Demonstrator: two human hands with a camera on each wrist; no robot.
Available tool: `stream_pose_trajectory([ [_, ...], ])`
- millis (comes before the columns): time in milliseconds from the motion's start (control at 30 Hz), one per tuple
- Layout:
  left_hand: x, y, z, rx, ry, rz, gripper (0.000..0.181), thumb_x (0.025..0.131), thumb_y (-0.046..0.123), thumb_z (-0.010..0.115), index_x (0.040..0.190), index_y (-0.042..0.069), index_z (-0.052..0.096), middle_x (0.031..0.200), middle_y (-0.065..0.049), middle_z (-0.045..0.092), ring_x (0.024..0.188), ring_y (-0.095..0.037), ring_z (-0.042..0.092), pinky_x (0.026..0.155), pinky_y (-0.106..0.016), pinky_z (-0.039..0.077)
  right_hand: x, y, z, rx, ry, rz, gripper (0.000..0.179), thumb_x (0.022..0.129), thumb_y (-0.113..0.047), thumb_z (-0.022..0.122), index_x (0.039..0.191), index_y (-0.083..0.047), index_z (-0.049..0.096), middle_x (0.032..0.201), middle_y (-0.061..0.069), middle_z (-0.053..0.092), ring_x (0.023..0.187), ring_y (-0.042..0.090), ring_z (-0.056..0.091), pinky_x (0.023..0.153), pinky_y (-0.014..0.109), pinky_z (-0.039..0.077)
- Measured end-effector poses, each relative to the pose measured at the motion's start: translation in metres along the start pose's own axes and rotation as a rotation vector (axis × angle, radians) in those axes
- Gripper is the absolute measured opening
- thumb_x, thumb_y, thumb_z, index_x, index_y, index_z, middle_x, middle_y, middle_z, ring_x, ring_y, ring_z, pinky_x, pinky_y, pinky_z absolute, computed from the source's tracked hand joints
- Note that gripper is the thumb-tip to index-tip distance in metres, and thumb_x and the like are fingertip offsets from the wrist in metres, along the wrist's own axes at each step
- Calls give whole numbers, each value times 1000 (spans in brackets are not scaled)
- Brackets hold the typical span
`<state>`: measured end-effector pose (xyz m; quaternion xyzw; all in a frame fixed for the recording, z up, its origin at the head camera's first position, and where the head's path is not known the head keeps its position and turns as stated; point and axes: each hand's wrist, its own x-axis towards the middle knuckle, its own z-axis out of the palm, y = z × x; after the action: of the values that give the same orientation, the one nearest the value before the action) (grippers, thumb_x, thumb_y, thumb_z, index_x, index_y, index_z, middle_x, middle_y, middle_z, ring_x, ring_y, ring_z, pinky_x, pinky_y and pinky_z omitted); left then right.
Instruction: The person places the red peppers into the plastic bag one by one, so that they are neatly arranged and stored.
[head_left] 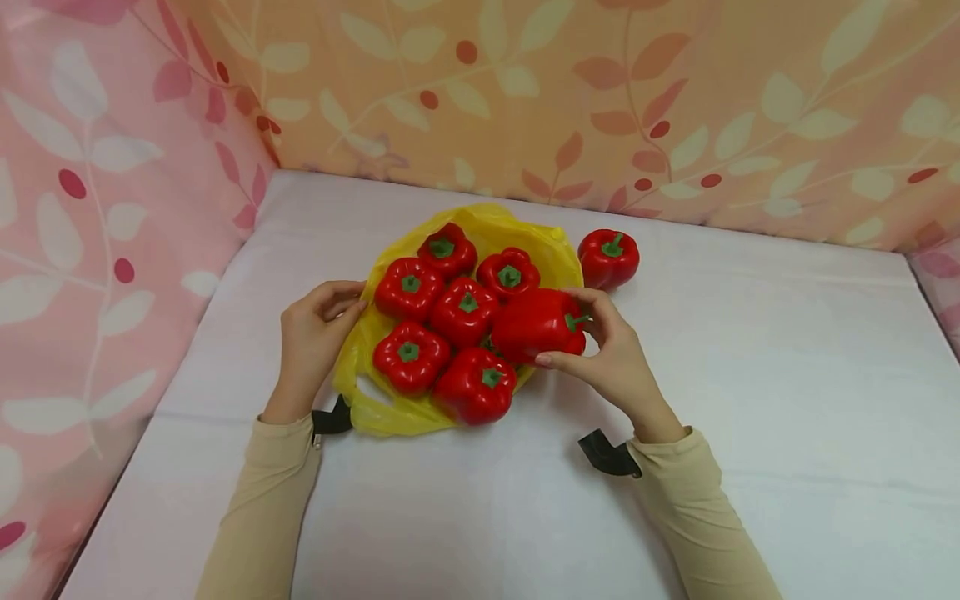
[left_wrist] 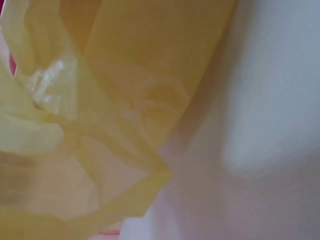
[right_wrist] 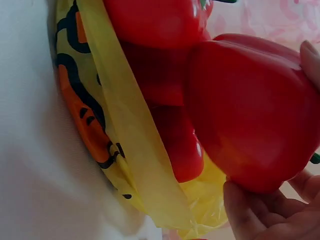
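Observation:
A yellow plastic bag (head_left: 555, 246) lies with its mouth spread, holding several red bell peppers (head_left: 465, 310) with green stems. On its left side, my left hand (head_left: 318, 337) pinches the rim between thumb and fingers; the bag's film (left_wrist: 135, 75) fills much of the left wrist view. My right hand (head_left: 611, 358) grips one red bell pepper (head_left: 534, 325) from its stem end, over the bag's right edge. In the right wrist view that pepper (right_wrist: 250, 110) lies tilted beside the bag's rim, thumb and fingers on opposite sides of it.
Another red bell pepper (head_left: 608, 258) stands on the white-covered table (head_left: 787, 375), just beyond the bag's upper right edge. Leaf-patterned curtains (head_left: 487, 100) border the table at the back and left. Dark wrist mounts (head_left: 607, 454) stick out from the sleeves.

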<state>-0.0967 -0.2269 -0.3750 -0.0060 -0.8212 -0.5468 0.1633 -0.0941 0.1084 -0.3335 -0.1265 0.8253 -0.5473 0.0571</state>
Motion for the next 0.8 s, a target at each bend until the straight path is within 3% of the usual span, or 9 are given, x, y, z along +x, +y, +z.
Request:
stream_pose_trajectory([
  [233, 0, 2, 0, 6, -6, -13, 22, 83, -3, 68, 105, -7, 67, 102, -18, 68, 81, 8, 62, 76, -13, 52, -1, 2, 3, -76, 5, 14, 69, 74, -18, 82, 131, -7, 44, 127, 7, 51, 116, 20, 45, 100, 47, 43],
  [600, 0, 2, -1, 20, 0, -13, 22, 84, -1, 68, 105, -6, 67, 102, -17, 68, 83, 6, 63, 76, -14, 52, 1, 3, 7, -160, -6, 21, 69, 75, -24, 81, 131, -6, 45, 127, 8, 50, 115, 23, 47, 97, 48, 45],
  [800, 1, 1, 0, 3, -4, -16, 22, 84, -2, 68, 105, -8, 67, 101, -18, 68, 82, 5, 63, 76, -14, 52, 1, 5, 14, -213, -23, 73, 73, 75, -33, 81, 132, -7, 45, 126, 8, 50, 114, 22, 47, 93, 45, 48],
])
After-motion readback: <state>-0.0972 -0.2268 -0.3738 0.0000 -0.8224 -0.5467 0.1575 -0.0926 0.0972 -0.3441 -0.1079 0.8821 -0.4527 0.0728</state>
